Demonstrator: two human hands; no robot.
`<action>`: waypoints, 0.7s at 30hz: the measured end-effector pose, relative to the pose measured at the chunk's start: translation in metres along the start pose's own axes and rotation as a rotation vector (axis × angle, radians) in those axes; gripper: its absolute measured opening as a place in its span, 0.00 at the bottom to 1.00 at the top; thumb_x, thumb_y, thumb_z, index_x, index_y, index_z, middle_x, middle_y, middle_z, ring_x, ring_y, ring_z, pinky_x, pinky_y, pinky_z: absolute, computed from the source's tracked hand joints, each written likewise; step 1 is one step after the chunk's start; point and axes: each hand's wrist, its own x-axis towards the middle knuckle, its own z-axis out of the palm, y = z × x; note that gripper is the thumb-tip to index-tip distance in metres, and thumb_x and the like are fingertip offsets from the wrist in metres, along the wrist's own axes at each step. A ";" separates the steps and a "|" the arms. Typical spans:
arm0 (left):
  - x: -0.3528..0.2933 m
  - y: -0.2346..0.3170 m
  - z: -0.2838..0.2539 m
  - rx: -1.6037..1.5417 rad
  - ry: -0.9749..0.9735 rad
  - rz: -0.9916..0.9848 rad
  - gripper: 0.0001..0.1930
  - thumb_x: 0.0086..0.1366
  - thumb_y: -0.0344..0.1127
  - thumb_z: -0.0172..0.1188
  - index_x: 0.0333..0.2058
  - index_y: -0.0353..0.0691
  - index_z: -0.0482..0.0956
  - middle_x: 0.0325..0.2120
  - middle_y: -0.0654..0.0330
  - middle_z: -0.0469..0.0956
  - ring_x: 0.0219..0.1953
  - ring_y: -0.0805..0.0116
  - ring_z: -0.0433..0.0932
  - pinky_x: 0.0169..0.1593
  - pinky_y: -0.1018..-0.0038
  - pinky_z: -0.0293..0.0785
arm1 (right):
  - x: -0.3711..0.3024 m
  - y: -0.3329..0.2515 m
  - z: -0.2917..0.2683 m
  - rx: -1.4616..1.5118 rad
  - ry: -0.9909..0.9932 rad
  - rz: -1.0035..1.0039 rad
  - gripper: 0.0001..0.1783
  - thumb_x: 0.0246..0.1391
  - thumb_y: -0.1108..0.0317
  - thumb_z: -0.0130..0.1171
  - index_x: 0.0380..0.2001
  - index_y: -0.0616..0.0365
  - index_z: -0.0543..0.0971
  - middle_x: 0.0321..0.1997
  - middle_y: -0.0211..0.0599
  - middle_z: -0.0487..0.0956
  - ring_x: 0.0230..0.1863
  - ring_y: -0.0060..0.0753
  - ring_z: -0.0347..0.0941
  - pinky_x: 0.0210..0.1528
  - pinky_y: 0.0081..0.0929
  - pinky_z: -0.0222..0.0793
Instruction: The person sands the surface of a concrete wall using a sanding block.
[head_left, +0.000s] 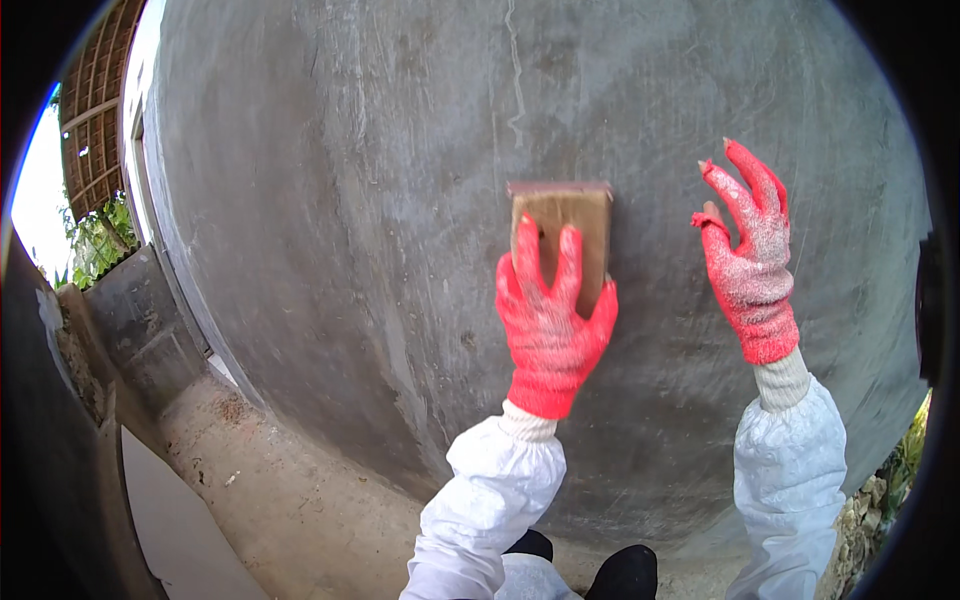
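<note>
My left hand (550, 315), in a dusty red glove, is closed on a sanding block (588, 230). The block is brown and rectangular, with a thin reddish edge showing along its top, and it lies flat against a grey cement-plastered wall (300, 220). Its working face is hidden. To the right, my right hand (752, 255) is raised in front of the wall with fingers apart and nothing in it. Worn fingertips on that glove leave some skin bare. Whether the right hand touches the wall, I cannot tell.
Below the wall runs a dusty dirt floor (290, 500), where my dark shoes (625, 575) stand. A pale flat panel (180, 520) leans at the lower left, near a low grey wall (140, 310). Rubble stones (860, 520) lie at the lower right.
</note>
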 end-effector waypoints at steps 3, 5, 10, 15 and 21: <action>0.014 -0.007 0.005 0.005 0.054 -0.021 0.43 0.50 0.40 0.73 0.66 0.50 0.64 0.68 0.40 0.55 0.62 0.37 0.63 0.60 0.44 0.63 | 0.015 0.017 0.008 -0.121 0.060 -0.073 0.27 0.46 0.79 0.67 0.53 0.51 0.79 0.63 0.35 0.72 0.64 0.44 0.66 0.62 0.37 0.67; -0.025 -0.005 0.002 0.023 0.000 -0.016 0.44 0.49 0.41 0.74 0.66 0.51 0.64 0.68 0.40 0.56 0.62 0.37 0.64 0.60 0.43 0.63 | 0.018 0.026 0.014 -0.202 0.081 -0.069 0.28 0.48 0.77 0.67 0.55 0.51 0.78 0.64 0.34 0.71 0.65 0.45 0.65 0.64 0.38 0.66; -0.121 -0.012 -0.020 -0.024 -0.187 0.055 0.47 0.45 0.43 0.76 0.65 0.52 0.64 0.67 0.40 0.56 0.62 0.35 0.63 0.59 0.42 0.63 | 0.012 0.030 0.018 -0.281 0.015 -0.104 0.30 0.48 0.74 0.68 0.58 0.51 0.76 0.65 0.33 0.71 0.67 0.45 0.63 0.67 0.39 0.64; 0.055 -0.036 -0.015 0.005 0.028 0.079 0.41 0.52 0.39 0.72 0.65 0.44 0.66 0.68 0.42 0.56 0.64 0.39 0.62 0.63 0.51 0.62 | 0.013 0.026 0.017 -0.289 0.007 -0.101 0.29 0.48 0.74 0.68 0.57 0.51 0.77 0.64 0.33 0.72 0.66 0.45 0.64 0.66 0.39 0.65; 0.019 -0.049 -0.011 0.052 0.015 0.010 0.42 0.53 0.37 0.71 0.67 0.45 0.64 0.69 0.42 0.54 0.65 0.39 0.61 0.63 0.50 0.63 | 0.008 0.032 0.021 -0.326 0.016 -0.100 0.28 0.48 0.73 0.68 0.55 0.52 0.77 0.63 0.33 0.73 0.66 0.44 0.65 0.66 0.39 0.65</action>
